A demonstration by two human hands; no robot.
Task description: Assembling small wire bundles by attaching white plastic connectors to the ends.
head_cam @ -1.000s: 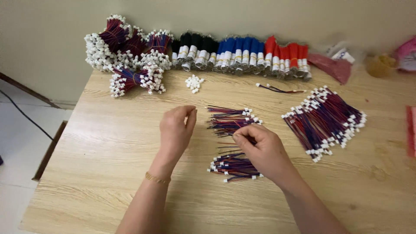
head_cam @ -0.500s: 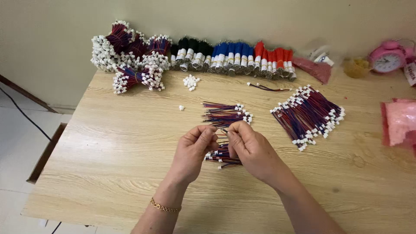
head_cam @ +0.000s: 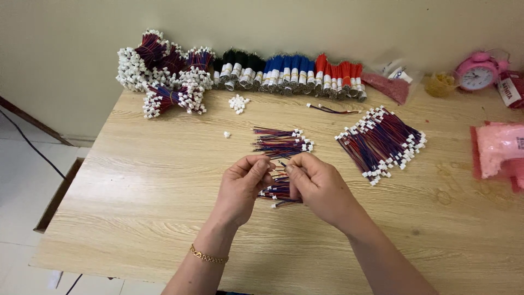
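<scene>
Two hands meet over the middle of the worktop [head_cam: 136,218], fingertips pinched together. The left hand [head_cam: 243,186] and the right hand [head_cam: 316,186] each close on something thin between them; it looks like a single wire [head_cam: 281,163], but the fingers cover most of it and I cannot tell whether a plug is on its end. Directly under the hands lies a small wire pile [head_cam: 278,192], red and blue, half hidden by the right palm.

Just beyond them sits a second wire bunch [head_cam: 281,142] with white plugs at one end. A lone white plug [head_cam: 227,134] lies to its left, and a little plug heap [head_cam: 238,103] farther back. Toward the right edge rests a large wire bundle [head_cam: 382,143], plugs at both ends.

Along the far edge runs a row of wire rolls [head_cam: 289,74] in black, blue and red, with tangled plugged bundles [head_cam: 161,71] at the far left corner. At the far right corner stand a pink clock [head_cam: 477,72] and a pink bag [head_cam: 499,150], the bag cut off by the frame.
</scene>
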